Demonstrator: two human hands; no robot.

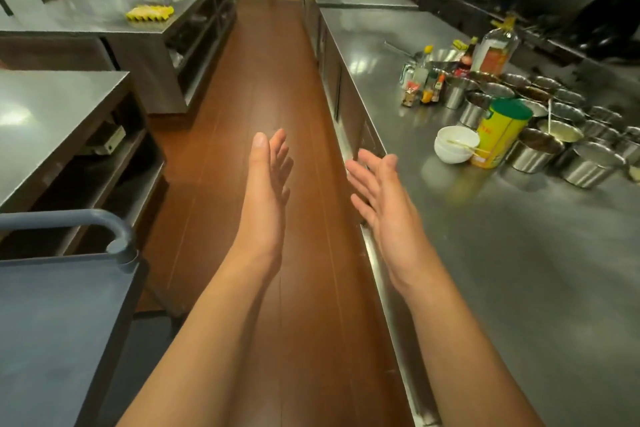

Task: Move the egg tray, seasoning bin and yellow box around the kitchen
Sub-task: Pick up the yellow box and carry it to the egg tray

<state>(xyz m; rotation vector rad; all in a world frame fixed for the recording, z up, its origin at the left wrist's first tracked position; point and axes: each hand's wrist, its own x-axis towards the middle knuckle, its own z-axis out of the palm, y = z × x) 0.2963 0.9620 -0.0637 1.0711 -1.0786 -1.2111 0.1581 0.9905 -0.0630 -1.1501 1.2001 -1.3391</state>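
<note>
Both hands, left (266,184) and right (384,198), hung mid-frame over the floor, each grip apart and empty, likely between carries; the yellow egg tray (150,13) sat on the upper-left bench (86,15).

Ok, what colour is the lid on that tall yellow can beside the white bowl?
Green; the lid tops the yellow can in the head view.
</note>
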